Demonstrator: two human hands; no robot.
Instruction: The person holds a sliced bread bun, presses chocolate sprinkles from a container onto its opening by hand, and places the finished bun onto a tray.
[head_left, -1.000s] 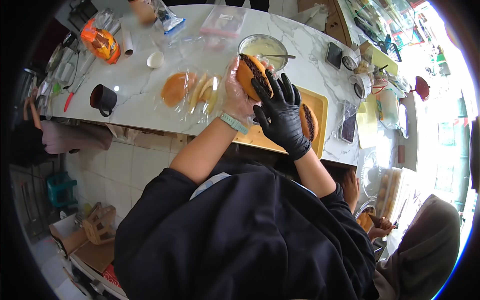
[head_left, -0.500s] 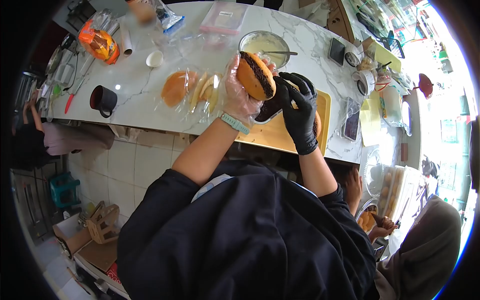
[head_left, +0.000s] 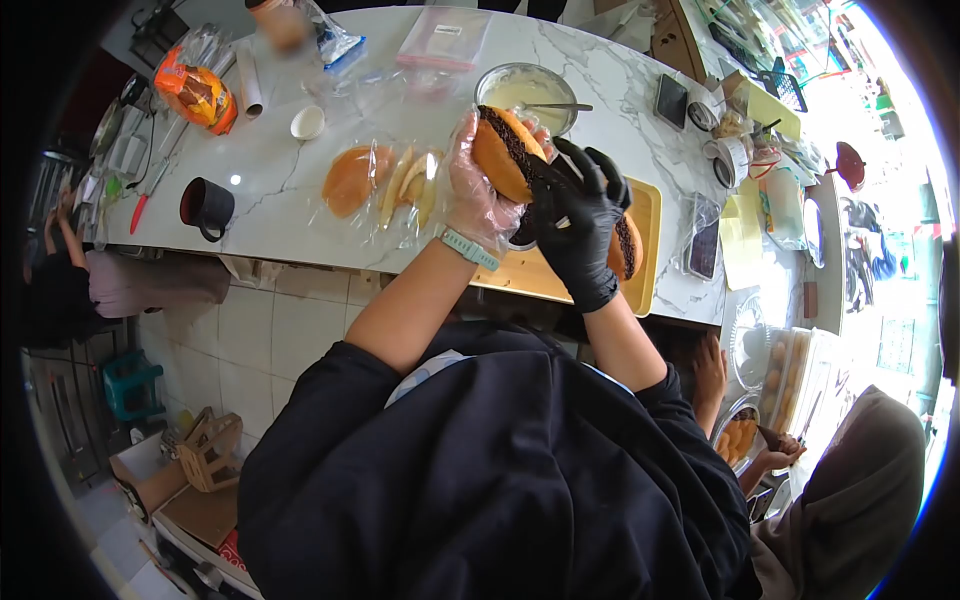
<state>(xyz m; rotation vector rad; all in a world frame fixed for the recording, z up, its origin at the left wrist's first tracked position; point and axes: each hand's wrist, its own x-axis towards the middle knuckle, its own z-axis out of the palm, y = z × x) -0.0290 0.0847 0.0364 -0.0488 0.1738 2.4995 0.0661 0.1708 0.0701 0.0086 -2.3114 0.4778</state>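
1. The left hand [head_left: 472,195], in a clear plastic glove, is holding a split bun [head_left: 505,155] above the tabletop [head_left: 290,205]; its grip is closing around the bun, whose cut is facing upward.
2. The right hand [head_left: 578,235], in a black glove, is bringing partly curled fingers to the bun's lower end. Its grip is looking narrow; whether the fingertips are pinching anything, one cannot tell.
3. Work done, as judged: a dark, granular topping is running along most of the held bun's cut, so its coating is appearing nearly complete. A second bun [head_left: 627,250], bearing a similar dark band, is lying on the yellow tray [head_left: 648,265], partly behind the right hand.
4. Work left, as judged: the band's lower end is disappearing behind the black fingers, so any gap there is remaining uncertain. Beyond the hands, a metal bowl [head_left: 525,69] is holding pale cream [head_left: 512,93] and a spoon [head_left: 562,106]. Flat orange-brown food [head_left: 354,180] and paler pieces [head_left: 411,185] are lying in clear plastic; their part in the work is staying unclear.
5. Writing: an orange package [head_left: 195,95] is showing printing too small to read. A white label [head_left: 448,31] on a clear plastic pack [head_left: 428,50] is carrying illegible marks. No brand is presenting itself legibly.
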